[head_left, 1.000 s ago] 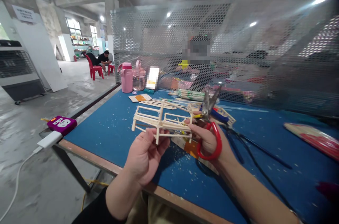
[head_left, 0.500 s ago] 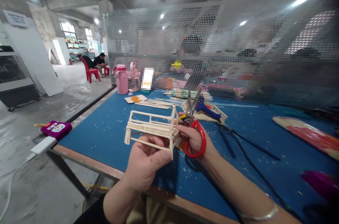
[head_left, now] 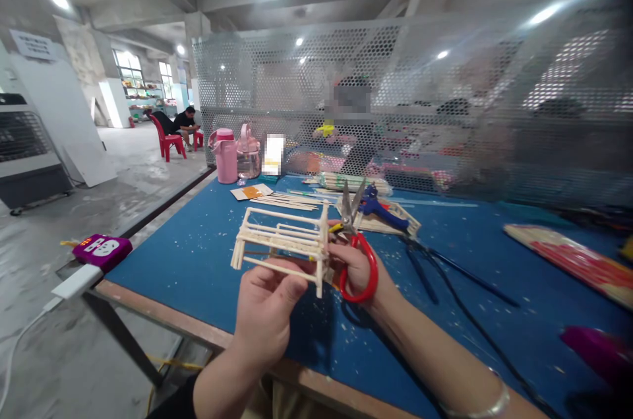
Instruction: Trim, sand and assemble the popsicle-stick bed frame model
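Note:
A small frame of pale wooden sticks (head_left: 279, 241), shaped like a miniature bench, is held above the blue tabletop. My left hand (head_left: 267, 303) pinches its lower front rail between thumb and fingers. Red-handled scissors (head_left: 368, 274) hang in my right hand (head_left: 353, 264), their blades pointing up and apart. The fingers of that hand also reach the frame's right end, where some fingertips are hidden behind the sticks. Just beyond the scissors lies a blue glue gun (head_left: 383, 208), resting near another flat stick piece (head_left: 408, 224).
Loose wooden sticks (head_left: 284, 201) and a bagged bundle (head_left: 351, 183) lie toward the back. A pink thermos (head_left: 226, 158) and a clear jug (head_left: 248, 152) stand at the back left. Long dark-blue handles (head_left: 475, 278) are at right, near a stick packet (head_left: 568, 260). A perforated metal screen (head_left: 277, 63) borders the table.
My left fingers have shifted slightly left and lower along the frame, uncovering more of its underside. The scissors stay in my right hand. The whole view has shifted a little.

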`<state>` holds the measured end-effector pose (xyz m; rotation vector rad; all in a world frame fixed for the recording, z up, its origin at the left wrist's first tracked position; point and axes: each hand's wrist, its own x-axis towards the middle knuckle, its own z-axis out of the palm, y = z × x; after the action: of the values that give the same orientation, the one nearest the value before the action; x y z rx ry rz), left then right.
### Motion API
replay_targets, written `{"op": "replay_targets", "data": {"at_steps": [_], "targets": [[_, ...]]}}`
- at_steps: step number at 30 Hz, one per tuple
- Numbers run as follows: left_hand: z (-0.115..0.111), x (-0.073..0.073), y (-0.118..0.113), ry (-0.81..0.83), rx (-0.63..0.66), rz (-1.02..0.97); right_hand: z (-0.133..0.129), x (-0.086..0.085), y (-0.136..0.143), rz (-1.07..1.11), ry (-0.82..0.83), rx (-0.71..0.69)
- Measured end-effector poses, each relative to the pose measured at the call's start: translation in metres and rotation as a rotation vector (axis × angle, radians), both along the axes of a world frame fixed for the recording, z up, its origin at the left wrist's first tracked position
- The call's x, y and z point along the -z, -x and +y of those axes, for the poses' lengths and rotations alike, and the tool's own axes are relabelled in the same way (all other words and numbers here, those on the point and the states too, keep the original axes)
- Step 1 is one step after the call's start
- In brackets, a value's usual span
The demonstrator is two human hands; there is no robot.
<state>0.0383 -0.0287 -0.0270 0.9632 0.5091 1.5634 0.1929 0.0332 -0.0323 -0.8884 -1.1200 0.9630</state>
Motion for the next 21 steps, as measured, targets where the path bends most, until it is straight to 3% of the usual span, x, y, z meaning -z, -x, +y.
{"op": "replay_targets", "data": {"at_steps": [4,9,12,16,21], "targets": [[0.003,-0.001,0.004,0.141,-0.030,0.068,0.004,-0.003,-0.012,0.070,0.063,0.125],[0.013,-0.008,0.006,0.361,0.106,-0.273,0.008,-0.012,-0.027,0.063,0.049,0.257],[0.018,-0.009,0.008,0.493,0.086,-0.350,0.008,-0.016,-0.028,0.031,0.043,0.296],[0.020,-0.002,0.013,0.338,0.005,-0.140,0.005,-0.017,-0.026,-0.021,0.033,0.321],[0.025,0.002,0.031,0.290,0.161,0.096,0.000,-0.016,-0.020,-0.088,0.031,0.320]]}}
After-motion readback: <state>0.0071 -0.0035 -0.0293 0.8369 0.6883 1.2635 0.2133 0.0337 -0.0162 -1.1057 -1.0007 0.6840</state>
